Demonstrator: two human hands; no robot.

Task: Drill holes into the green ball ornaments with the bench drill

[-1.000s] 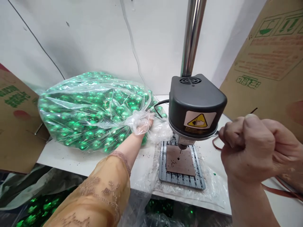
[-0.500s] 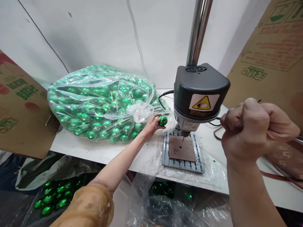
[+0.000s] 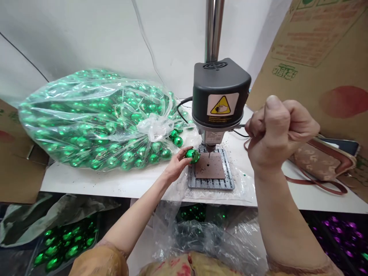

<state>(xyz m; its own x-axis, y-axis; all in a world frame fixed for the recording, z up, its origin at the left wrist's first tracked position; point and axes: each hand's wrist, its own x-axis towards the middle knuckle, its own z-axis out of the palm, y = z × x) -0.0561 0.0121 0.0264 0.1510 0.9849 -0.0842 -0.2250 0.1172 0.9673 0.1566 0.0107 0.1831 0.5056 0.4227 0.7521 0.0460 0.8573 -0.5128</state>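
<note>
Big clear bag (image 3: 83, 122) of shiny green faceted balls, lying on the white table (image 3: 109, 184), left of the drill press (image 3: 221, 92), its gathered mouth facing the press. Cardboard box (image 3: 319, 50) with green and red print standing at right, another cardboard box (image 3: 17, 165) at the left edge. Drill press showing a black head, a yellow hand-warning label (image 3: 223, 105) on its front, and a chrome column (image 3: 214, 34) rising behind. Below the drill bit, slotted metal base (image 3: 211, 184) bearing a brown board (image 3: 211, 170) with a dark hole, dark crumbs scattering over both. Crumpled clear plastic (image 3: 244, 182) lying under the base. Patterned purse (image 3: 313, 159) with a brown strap resting at right, beside the cardboard. Below the table, green balls (image 3: 67, 243) sitting at lower left, purple balls (image 3: 345, 234) at lower right. Right hand (image 3: 277, 130) closing in a fist beside the press head, right of it; cannot tell what it is gripping. Left hand (image 3: 176, 166) gripping one green ball (image 3: 192, 156) between thumb and fingers, holding it at the left edge of the brown board, near the bit. Loose green balls (image 3: 177, 141) lying just beside the bag's mouth.
</note>
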